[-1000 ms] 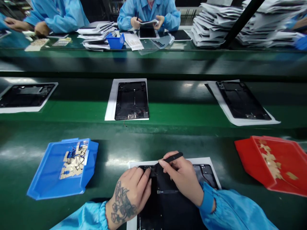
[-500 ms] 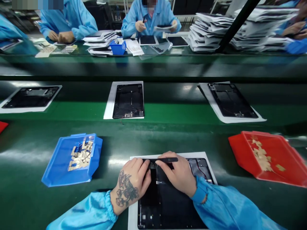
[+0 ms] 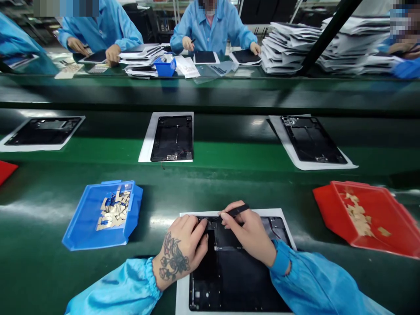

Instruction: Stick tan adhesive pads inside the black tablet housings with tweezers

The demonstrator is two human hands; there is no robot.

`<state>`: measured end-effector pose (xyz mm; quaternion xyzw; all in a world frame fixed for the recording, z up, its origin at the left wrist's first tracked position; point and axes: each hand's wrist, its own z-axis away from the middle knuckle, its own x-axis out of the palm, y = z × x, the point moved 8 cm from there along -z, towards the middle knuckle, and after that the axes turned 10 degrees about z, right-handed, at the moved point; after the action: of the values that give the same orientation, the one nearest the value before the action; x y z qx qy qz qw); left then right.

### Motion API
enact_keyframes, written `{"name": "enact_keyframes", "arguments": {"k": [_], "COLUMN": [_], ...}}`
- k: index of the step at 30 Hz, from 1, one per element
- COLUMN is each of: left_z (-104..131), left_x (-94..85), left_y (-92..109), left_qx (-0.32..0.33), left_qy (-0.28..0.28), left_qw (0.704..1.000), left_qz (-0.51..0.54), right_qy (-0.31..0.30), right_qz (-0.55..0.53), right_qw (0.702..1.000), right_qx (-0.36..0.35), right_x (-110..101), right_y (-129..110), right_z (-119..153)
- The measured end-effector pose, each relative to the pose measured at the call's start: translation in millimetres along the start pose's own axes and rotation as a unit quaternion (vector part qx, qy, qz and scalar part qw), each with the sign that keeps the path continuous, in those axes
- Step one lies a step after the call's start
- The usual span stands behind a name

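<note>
Head view: a green workbench [image 3: 39, 271] fills the lower frame, with a green conveyor belt [image 3: 236, 153] running across the middle band. At lower centre a black tablet back shell [image 3: 229, 280] lies flat on a white sheet [image 3: 181, 297], long side running away from the camera. The left hand [image 3: 182, 249], at centre bottom, rests palm-down on the shell's upper left part, fingers spread and pressing near the top edge; it holds nothing. The right hand [image 3: 247, 234], just right of it, is closed in a pinch on a black stylus-like tool [image 3: 236, 211], whose tip touches the shell's top edge between the two hands. A red bin [image 3: 387, 245] with tan scraps sits at lower right, well apart; a blue bin [image 3: 83, 223] with small tan and blue parts sits at lower left. Three more black shells [image 3: 172, 138] lie on white sheets along the belt. Upper frame: people in blue coats [image 3: 213, 30] work at the far bench beside stacked sheets [image 3: 288, 41].
</note>
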<state>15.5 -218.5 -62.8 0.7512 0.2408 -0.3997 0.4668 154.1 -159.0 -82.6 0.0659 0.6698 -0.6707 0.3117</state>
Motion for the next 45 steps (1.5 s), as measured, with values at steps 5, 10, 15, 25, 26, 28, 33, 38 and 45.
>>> {"name": "enact_keyframes", "arguments": {"k": [5,10,15,25,26,28,33,38,45], "left_z": [0,0,0,-4,-4,-5,-5,-5,-4], "left_x": [-0.1,1.4,1.0,-7.2,-8.1,-8.1,-5.9,-5.5,-3.3], "left_y": [8,8,8,8,7,7,6,6,4], "left_qx": [0.046,0.053,0.052,0.039,0.037,0.036,0.030,0.030,0.030], "left_qy": [-0.018,-0.026,-0.028,0.008,0.011,0.006,-0.011,-0.010,-0.017], "left_qw": [0.999,0.998,0.998,0.998,0.998,0.998,0.998,0.998,0.997], "left_qz": [-0.001,0.008,0.006,0.044,0.051,0.060,0.061,0.060,0.066], "right_qy": [-0.017,0.019,0.094,0.064,0.060,0.058,0.055,0.050,0.070], "right_qz": [-0.014,-0.025,0.034,0.005,-0.010,-0.037,-0.069,-0.086,0.031], "right_qw": [1.000,0.999,0.991,0.998,0.998,0.997,0.994,0.992,0.997], "right_qx": [0.015,0.022,-0.087,-0.018,0.000,0.028,0.065,0.076,0.011], "right_x": [4,-5,-18,-11,-10,-9,-6,-5,-9], "right_y": [6,5,-20,-4,0,5,12,13,2], "right_z": [-3,-1,5,3,2,0,-4,-6,-1]}}
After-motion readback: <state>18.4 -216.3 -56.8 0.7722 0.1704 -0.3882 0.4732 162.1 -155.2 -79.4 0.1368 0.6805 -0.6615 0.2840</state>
